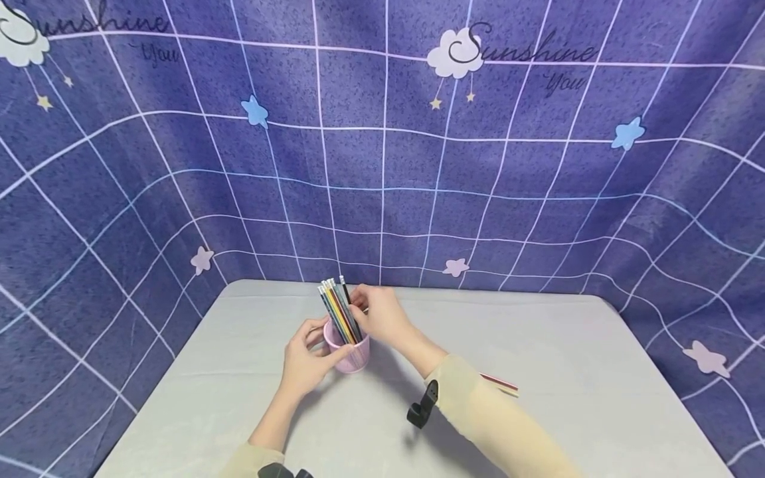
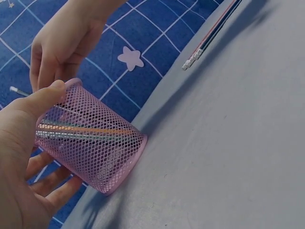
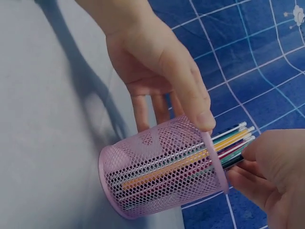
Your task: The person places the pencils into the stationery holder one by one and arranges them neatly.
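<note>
A pink mesh pencil cup (image 1: 354, 359) stands on the table, holding several pencils (image 1: 335, 307) of different colours that lean to the left. My left hand (image 1: 303, 364) grips the cup from the left; in the right wrist view its thumb lies at the rim and its fingers reach round the far side. At the cup's mouth, my right hand (image 1: 382, 315) pinches a black pencil (image 3: 233, 161) between thumb and fingers. The pencil's lower part is inside the cup among the others. The right fingertips are partly hidden behind the pencils in the head view.
A few loose pencils (image 1: 501, 384) lie on the pale-covered table (image 1: 574, 345) to the right, partly hidden behind the right sleeve (image 1: 478, 405). A blue gridded curtain (image 1: 412, 212) rises behind the table and along both sides.
</note>
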Demonstrator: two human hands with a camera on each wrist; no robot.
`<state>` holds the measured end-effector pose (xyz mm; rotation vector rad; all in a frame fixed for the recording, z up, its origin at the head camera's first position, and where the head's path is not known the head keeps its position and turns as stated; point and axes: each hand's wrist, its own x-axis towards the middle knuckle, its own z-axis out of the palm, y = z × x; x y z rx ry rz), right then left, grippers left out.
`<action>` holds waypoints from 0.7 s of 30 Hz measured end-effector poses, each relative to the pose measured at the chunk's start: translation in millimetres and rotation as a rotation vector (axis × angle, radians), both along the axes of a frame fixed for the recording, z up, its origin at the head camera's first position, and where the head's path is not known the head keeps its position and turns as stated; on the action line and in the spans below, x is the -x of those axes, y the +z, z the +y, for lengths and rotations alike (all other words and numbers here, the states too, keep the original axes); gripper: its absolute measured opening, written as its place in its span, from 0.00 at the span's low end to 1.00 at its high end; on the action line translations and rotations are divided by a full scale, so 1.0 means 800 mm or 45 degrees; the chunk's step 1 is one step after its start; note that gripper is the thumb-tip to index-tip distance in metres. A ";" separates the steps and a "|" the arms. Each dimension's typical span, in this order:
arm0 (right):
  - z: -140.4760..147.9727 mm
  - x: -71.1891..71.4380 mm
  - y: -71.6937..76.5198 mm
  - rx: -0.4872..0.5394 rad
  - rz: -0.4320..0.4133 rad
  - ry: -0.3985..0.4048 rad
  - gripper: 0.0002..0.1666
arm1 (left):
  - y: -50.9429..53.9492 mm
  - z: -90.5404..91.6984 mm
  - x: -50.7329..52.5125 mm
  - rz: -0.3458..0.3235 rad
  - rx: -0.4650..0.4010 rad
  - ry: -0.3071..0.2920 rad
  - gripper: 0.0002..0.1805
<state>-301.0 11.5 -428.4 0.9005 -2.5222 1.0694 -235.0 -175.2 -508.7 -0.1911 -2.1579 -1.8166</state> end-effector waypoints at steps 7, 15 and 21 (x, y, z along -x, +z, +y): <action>-0.010 0.004 0.004 -0.118 0.077 -0.090 0.02 | 0.001 -0.001 0.000 -0.016 0.010 0.007 0.37; -0.023 0.005 0.003 -0.167 0.095 -0.072 0.03 | -0.001 -0.002 0.001 0.002 0.001 0.004 0.35; -0.026 0.004 0.006 -0.121 0.098 -0.102 0.05 | -0.002 -0.002 0.001 0.016 0.019 0.014 0.35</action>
